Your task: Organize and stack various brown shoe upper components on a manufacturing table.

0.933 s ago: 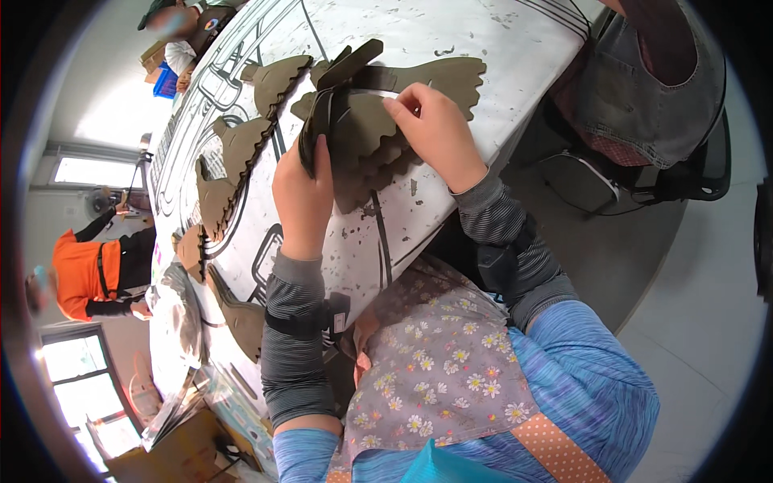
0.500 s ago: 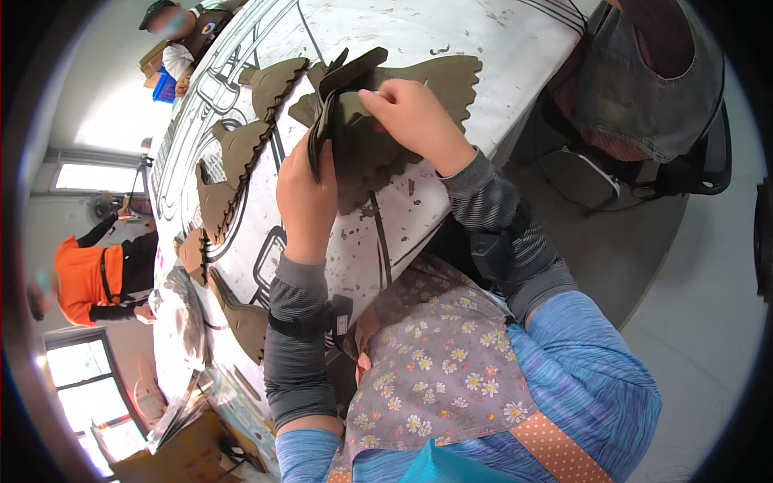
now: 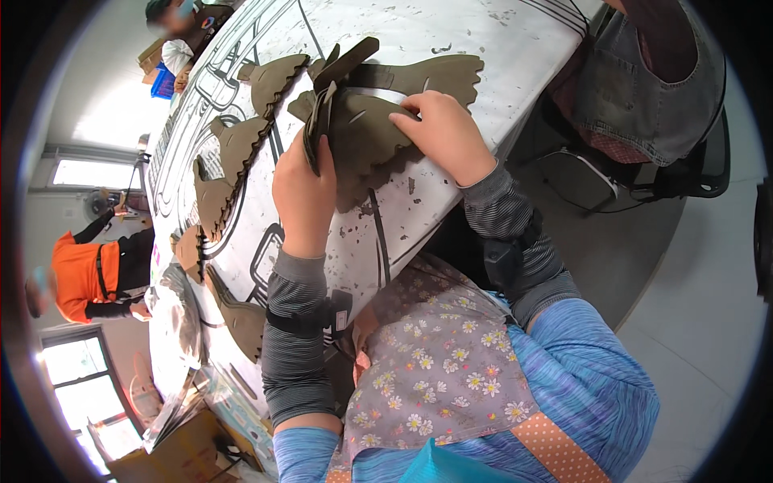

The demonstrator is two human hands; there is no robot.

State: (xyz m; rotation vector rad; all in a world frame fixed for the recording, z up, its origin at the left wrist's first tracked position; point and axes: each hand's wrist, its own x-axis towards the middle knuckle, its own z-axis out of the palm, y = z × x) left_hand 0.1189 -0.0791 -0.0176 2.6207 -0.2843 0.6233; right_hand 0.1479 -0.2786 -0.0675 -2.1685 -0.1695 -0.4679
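Observation:
My left hand [image 3: 302, 197] is closed around a bundle of olive-brown foam-like cutouts [image 3: 319, 133], held on edge with their upper ends fanned apart. Just right of it, a broad cutout [image 3: 358, 149] with a scalloped lower edge and a small slit leans over the table. My right hand [image 3: 451, 137] pinches that cutout's right edge between thumb and fingers. Behind my hands, another scalloped cutout [image 3: 443, 78] lies on the table. What the left fingers cover at the back of the bundle is hidden.
Stacks of similar cutouts [image 3: 241, 145] run down the left of the white table [image 3: 419, 217], which has black line drawings and dark scraps. A seated person [image 3: 636, 88] is at the right; a person in orange [image 3: 80, 266] stands left, and another person [image 3: 197, 32] sits far left.
My right hand has shifted right and slightly down, from near the bundle to the broad cutout's right edge, and that cutout now shows more fully. My left hand keeps its hold.

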